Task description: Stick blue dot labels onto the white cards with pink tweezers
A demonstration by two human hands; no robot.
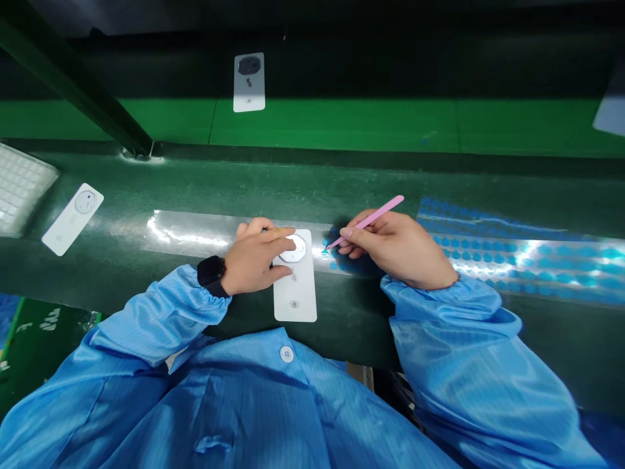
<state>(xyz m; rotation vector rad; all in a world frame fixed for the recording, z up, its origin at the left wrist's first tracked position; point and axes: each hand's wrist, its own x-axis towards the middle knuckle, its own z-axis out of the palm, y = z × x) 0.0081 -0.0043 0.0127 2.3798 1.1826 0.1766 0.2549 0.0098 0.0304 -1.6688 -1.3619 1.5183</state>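
My right hand [403, 247] grips pink tweezers [374, 218], whose tip touches a small blue round sticker [325, 253] on a clear strip [190, 233]. Rows of blue round stickers [512, 251] run along sheets to the right. My left hand [258, 254] lies over the upper left part of a white card [297, 293], fingers spread across its round printed area and partly hiding it. The card lies flat in front of me, over the clear strip, just left of the tweezer tip.
Another white card [73, 219] lies at the left, near a white gridded tray [22, 189]. One more card [249, 83] rests at the back, across a green band [342, 124]. A dark post [83, 85] stands at the upper left.
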